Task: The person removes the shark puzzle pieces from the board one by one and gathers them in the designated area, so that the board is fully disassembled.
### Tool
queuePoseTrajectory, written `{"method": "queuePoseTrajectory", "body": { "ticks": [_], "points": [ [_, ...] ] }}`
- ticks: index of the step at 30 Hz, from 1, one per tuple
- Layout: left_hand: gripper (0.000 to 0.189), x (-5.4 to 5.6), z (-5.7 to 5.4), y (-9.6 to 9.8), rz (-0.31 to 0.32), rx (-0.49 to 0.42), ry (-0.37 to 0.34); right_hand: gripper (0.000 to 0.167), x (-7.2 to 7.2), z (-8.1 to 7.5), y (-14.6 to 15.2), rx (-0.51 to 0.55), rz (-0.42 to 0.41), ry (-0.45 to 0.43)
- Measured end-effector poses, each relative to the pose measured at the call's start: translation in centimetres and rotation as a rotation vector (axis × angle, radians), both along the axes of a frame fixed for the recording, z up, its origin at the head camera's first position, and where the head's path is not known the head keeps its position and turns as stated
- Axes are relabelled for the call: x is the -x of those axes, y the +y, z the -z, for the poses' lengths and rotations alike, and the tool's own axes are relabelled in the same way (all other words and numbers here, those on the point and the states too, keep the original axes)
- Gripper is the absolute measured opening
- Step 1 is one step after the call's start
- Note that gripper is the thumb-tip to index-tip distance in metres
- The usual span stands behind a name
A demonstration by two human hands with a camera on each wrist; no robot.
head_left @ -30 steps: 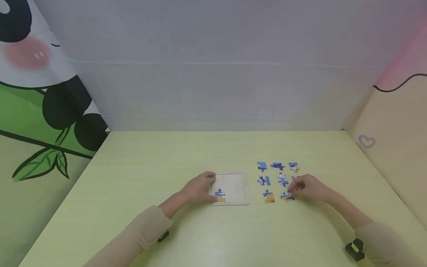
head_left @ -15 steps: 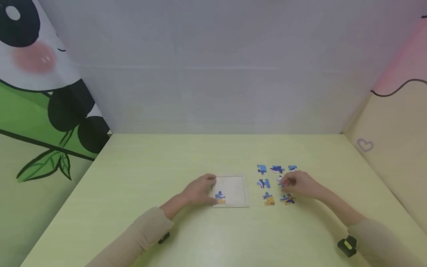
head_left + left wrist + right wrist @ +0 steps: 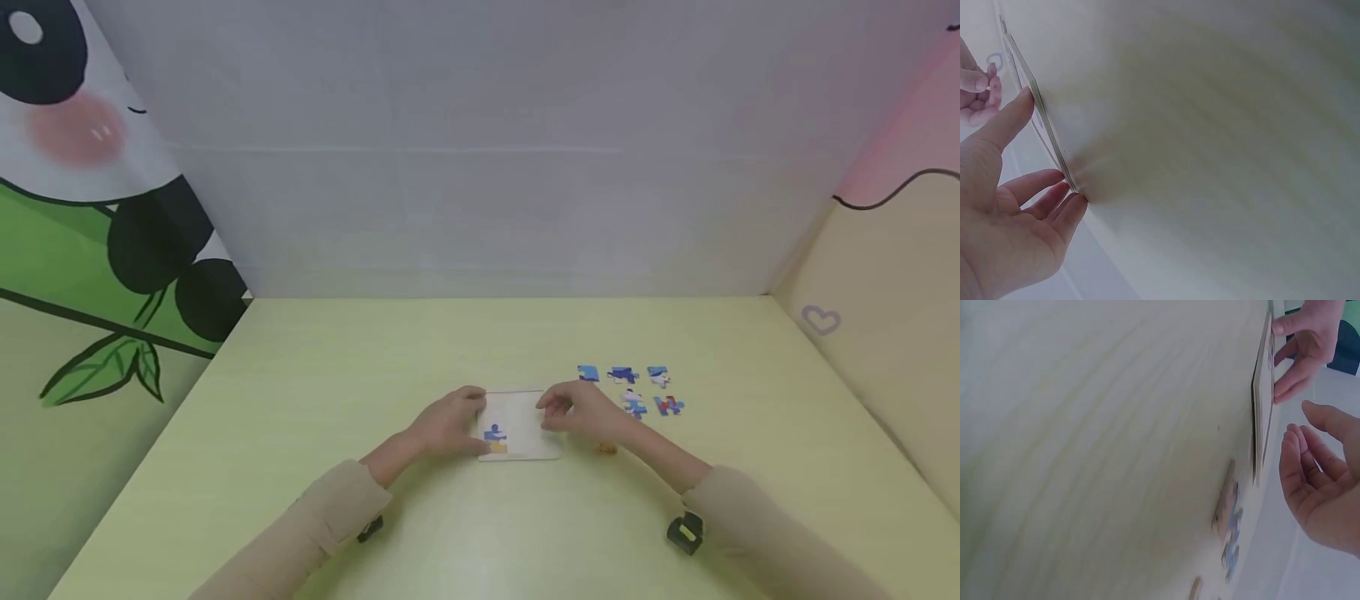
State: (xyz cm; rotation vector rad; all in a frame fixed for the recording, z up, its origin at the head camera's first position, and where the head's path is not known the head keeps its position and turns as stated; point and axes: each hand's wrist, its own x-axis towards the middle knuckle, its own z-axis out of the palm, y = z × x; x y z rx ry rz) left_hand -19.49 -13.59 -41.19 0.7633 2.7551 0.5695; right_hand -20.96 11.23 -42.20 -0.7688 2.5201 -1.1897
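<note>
A square, pale puzzle board [image 3: 523,427] lies on the table in the head view, with one blue and orange puzzle piece [image 3: 495,433] in its near left corner. My left hand [image 3: 447,422] holds the board by its left side, thumb at the near corner and fingers at the far one; the left wrist view shows these fingertips on the edge. Over the board's right edge hovers my right hand [image 3: 577,411]. In the right wrist view its fingers are loosely bent, the thumb stands apart, and no piece shows between them.
Several loose puzzle pieces [image 3: 633,404] lie right of the board, in rough rows. My right hand and forearm cover part of that area. A grey wall [image 3: 480,225] closes off the table's far edge, with painted panels at both sides.
My right hand has moved left from the loose pieces to the board's right edge. My left hand has stayed on the board, and the piece in the corner has not shifted.
</note>
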Motion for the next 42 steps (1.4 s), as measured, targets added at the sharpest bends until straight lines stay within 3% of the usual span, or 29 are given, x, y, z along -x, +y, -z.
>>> {"method": "queuePoseTrajectory", "body": {
  "ticks": [7,12,25,42],
  "points": [
    [0.067,0.2,0.2,0.0,0.009,-0.013,0.007,0.021,0.2,1.3,-3.9,-0.025,-0.023,-0.048],
    [0.066,0.3,0.3,-0.1,0.017,-0.012,0.021,0.025,0.1,1.3,-5.4,-0.034,-0.037,-0.047],
    [0.062,0.4,0.1,-0.1,0.046,-0.039,0.045,0.02,0.1,0.8,-6.6,-0.106,-0.03,-0.034],
    [0.071,0.6,0.3,-0.4,0.058,-0.02,0.01,0.024,-0.1,0.2,-6.5,-0.026,-0.042,-0.119]
  ]
}}
